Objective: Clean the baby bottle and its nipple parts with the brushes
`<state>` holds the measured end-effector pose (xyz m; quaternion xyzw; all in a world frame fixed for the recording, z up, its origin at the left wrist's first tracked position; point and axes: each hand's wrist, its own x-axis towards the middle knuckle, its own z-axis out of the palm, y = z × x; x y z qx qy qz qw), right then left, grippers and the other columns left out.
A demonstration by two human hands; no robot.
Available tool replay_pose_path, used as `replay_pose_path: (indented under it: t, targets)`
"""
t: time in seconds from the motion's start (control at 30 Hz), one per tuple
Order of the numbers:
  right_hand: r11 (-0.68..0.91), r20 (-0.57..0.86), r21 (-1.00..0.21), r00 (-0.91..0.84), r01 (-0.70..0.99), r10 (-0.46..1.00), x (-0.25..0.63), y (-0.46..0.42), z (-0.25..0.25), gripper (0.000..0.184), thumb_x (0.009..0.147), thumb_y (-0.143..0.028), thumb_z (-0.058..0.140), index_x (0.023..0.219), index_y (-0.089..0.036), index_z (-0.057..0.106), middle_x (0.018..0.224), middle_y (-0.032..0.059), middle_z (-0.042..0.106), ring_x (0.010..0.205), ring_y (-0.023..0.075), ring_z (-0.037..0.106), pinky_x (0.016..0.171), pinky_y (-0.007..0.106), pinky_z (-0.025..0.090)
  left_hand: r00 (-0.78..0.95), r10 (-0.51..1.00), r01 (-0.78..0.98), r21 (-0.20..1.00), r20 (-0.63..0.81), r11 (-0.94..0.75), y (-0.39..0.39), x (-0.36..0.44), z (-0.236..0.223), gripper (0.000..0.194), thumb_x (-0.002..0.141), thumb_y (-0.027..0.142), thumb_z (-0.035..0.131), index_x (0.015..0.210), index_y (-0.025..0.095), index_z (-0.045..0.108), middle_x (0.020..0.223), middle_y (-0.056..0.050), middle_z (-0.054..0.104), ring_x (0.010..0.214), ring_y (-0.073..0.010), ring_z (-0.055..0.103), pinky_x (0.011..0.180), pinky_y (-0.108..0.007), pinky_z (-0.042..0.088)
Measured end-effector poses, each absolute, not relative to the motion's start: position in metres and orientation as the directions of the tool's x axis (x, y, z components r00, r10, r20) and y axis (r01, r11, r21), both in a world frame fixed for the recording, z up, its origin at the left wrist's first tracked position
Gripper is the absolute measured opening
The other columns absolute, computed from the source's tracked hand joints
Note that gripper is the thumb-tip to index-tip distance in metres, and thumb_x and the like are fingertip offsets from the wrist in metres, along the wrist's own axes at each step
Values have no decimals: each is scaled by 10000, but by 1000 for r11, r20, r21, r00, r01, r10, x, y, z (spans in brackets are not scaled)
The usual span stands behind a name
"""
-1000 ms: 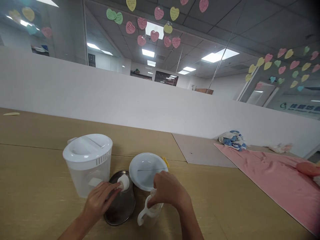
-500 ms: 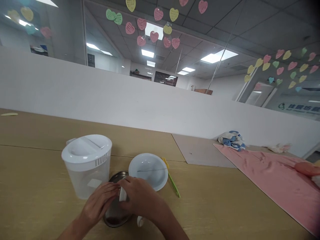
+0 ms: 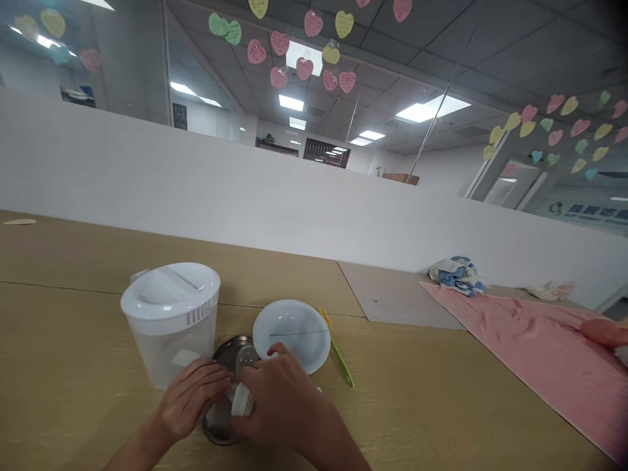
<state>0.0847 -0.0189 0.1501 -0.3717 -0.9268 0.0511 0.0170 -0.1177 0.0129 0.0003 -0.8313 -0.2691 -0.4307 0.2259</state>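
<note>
In the head view, with the clock read from the metal tray (image 3: 216,425), the sign (image 3: 591,210) at 2 o'clock shows a green logo and Chinese characters too blurred to read surely; heart-shaped notes (image 3: 305,69) near 12 and 2 bear handwriting too small to make out. The tan, seamed tabletop (image 3: 422,405) meets a white partition (image 3: 284,203), with glass and lit ceiling panels above. A lidded pitcher (image 3: 169,327) stands at 10, a white bowl (image 3: 289,320) at 2, a pink cloth (image 3: 534,347) at 3. Over the tray, the right hand's (image 3: 277,399) fingers grasp a clear-and-white piece (image 3: 241,400); the left hand's (image 3: 196,399) fingers bend close beside it, their grip impossible to tell.
</note>
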Motion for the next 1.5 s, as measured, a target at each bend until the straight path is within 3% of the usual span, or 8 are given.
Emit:
replay_pose_path:
  t: [0.3, 0.4, 0.47, 0.63, 0.83, 0.97, 1.13, 1.5]
  targets:
    - [701, -19, -54, -703, 711, 711, 86, -21, 150, 291, 738, -428, 570, 811, -149, 613, 782, 76, 688, 681, 201, 615, 810, 378, 383, 479, 332, 640, -64, 813, -766, 15, -118, -14, 152, 869, 219, 495, 916, 232, 639, 821, 0, 719, 789, -136, 668, 818, -281, 536]
    - [727, 41, -42, -725, 686, 687, 94, -22, 151, 194, 749, -309, 553, 852, -152, 598, 813, 75, 669, 706, 198, 598, 790, 369, 400, 438, 385, 661, -1, 812, -750, 12, -109, -15, 171, 875, 236, 471, 954, 226, 622, 840, -8, 718, 783, -141, 673, 801, -266, 541]
    - [736, 93, -84, -730, 672, 677, 104, -25, 159, 188, 731, -182, 522, 910, -164, 575, 865, 65, 649, 764, 192, 581, 785, 345, 410, 369, 450, 693, 81, 813, -716, 10, -102, -10, 227, 881, 277, 452, 1047, 202, 586, 892, -33, 713, 799, -151, 673, 771, -255, 549]
    - [612, 101, -383, -627, 692, 773, 145, -35, 187, 313, 709, -75, 458, 974, -235, 504, 1034, -8, 569, 906, 146, 528, 771, 251, 416, 347, 555, 691, 194, 756, -696, -1, -82, 13, 287, 864, 283, 475, 1130, 198, 538, 1029, -48, 678, 901, -177, 654, 772, -264, 549]
    - [434, -16, -410, -482, 802, 876, 176, -26, 194, 229, 686, -190, 632, 898, -240, 562, 1074, -2, 539, 945, 177, 514, 797, 279, 405, 460, 561, 562, 263, 688, -784, -26, -44, 17, 299, 807, 289, 581, 1098, 230, 544, 1004, -21, 677, 899, -147, 636, 815, -221, 523]
    - [469, -41, -435, -537, 769, 843, 178, -19, 189, 232, 692, -216, 657, 914, -257, 602, 1027, -19, 591, 1038, 196, 486, 872, 289, 372, 448, 642, 547, 378, 622, -747, -34, -27, 10, 264, 767, 291, 623, 1013, 219, 559, 893, 1, 686, 802, -132, 639, 736, -194, 532]
    - [482, -80, -489, -588, 727, 805, 178, -23, 165, 252, 703, -155, 615, 928, -268, 627, 984, -37, 636, 963, 162, 547, 831, 250, 391, 470, 617, 528, 358, 632, -770, -32, -25, 3, 111, 796, 253, 584, 899, 221, 560, 807, 20, 687, 772, -138, 632, 754, -226, 520]
    - [375, 149, -610, -364, 698, 919, 163, -45, 110, 444, 623, 7, 417, 973, -225, 561, 976, 0, 620, 896, 138, 587, 794, 231, 447, 489, 625, 540, 351, 608, -765, -36, -26, 5, 103, 816, 249, 573, 916, 228, 577, 768, 8, 658, 751, -161, 605, 791, -298, 502]
